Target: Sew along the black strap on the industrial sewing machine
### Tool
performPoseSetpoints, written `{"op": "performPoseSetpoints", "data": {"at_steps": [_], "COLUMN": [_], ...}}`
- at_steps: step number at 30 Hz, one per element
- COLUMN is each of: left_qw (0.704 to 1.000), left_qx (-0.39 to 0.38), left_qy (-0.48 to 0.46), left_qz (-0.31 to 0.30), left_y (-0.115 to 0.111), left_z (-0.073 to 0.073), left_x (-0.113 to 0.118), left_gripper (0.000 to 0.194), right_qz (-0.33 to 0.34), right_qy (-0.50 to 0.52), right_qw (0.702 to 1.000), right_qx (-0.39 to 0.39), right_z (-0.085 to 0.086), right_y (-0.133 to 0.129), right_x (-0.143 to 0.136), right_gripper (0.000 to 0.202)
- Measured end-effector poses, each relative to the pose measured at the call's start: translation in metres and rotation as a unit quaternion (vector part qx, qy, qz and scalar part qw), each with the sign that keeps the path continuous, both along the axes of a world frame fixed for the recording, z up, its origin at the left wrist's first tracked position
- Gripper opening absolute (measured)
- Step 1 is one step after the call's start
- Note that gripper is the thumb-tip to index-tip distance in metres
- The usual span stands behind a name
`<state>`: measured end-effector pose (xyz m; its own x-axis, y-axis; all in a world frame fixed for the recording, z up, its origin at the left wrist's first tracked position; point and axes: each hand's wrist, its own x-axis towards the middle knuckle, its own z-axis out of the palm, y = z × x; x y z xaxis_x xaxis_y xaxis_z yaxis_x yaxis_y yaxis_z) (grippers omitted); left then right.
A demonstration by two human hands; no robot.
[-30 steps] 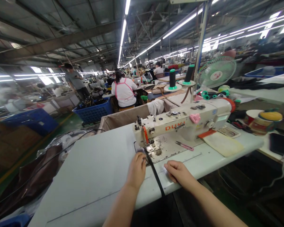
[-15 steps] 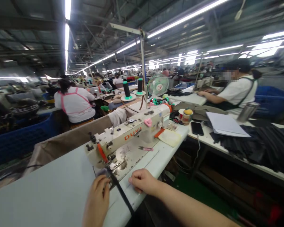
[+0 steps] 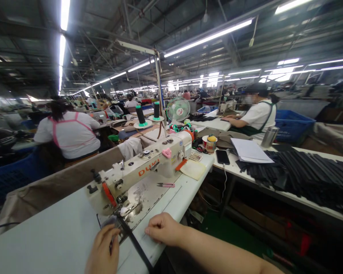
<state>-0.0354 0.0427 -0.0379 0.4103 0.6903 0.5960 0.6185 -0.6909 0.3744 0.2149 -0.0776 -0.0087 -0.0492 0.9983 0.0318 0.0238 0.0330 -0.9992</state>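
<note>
A white sewing machine (image 3: 148,163) with orange lettering stands on the pale table. From under its presser foot a narrow black strip (image 3: 135,243) runs toward me and over the table's front edge. My left hand (image 3: 103,249) is just left of the strip, near the needle plate, fingers bent toward the thumb; whatever is between them, if anything, is hidden. To the right of the strip, my right hand (image 3: 163,229) rests near the table edge in a loose fist, with nothing showing in it. Pink-handled thread snips (image 3: 166,185) lie on the machine bed, beyond both hands.
On the right-hand table lie many black strips (image 3: 308,179), white papers (image 3: 250,150), a phone (image 3: 222,156) and a steel flask (image 3: 270,137). Thread cones (image 3: 141,116) and a fan (image 3: 178,109) stand behind the machine. Co-workers sit ahead on the left and right.
The whole view has shifted, so the machine and both hands appear farther left. Both hands keep nearly the same place beside the strip.
</note>
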Motion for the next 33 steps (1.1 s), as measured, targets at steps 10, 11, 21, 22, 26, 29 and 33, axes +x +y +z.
{"op": "performPoseSetpoints", "data": {"at_steps": [10, 11, 21, 22, 26, 29, 33], "left_qw": [1.0, 1.0, 1.0, 1.0, 1.0, 1.0, 0.999], "left_qx": [-0.004, -0.005, -0.003, -0.003, 0.006, 0.025, 0.042], "left_qy": [-0.02, -0.02, -0.025, -0.025, -0.015, -0.004, -0.001], "left_qz": [0.014, 0.015, 0.009, 0.008, 0.002, -0.007, -0.012], "left_y": [0.007, 0.007, 0.008, 0.008, 0.009, 0.01, 0.008], "left_z": [-0.011, -0.011, -0.01, -0.011, -0.013, -0.015, -0.012], "left_x": [-0.001, 0.0, 0.001, 0.001, -0.001, -0.002, 0.001], "left_gripper": [0.037, 0.037, 0.036, 0.036, 0.035, 0.034, 0.033], "right_qz": [-0.006, -0.008, -0.012, -0.012, -0.014, -0.016, -0.016], "right_qy": [-0.052, -0.054, -0.069, -0.071, -0.082, -0.091, -0.11], "right_qw": [0.998, 0.998, 0.996, 0.996, 0.995, 0.994, 0.991], "right_qx": [0.042, 0.044, 0.051, 0.051, 0.053, 0.061, 0.07], "right_z": [-0.002, -0.002, -0.002, -0.002, -0.002, -0.001, 0.002], "right_y": [-0.001, -0.001, -0.003, -0.003, -0.003, -0.002, -0.002], "right_x": [0.001, 0.001, -0.001, -0.001, -0.001, -0.002, -0.002], "right_gripper": [0.055, 0.055, 0.054, 0.054, 0.055, 0.055, 0.058]}}
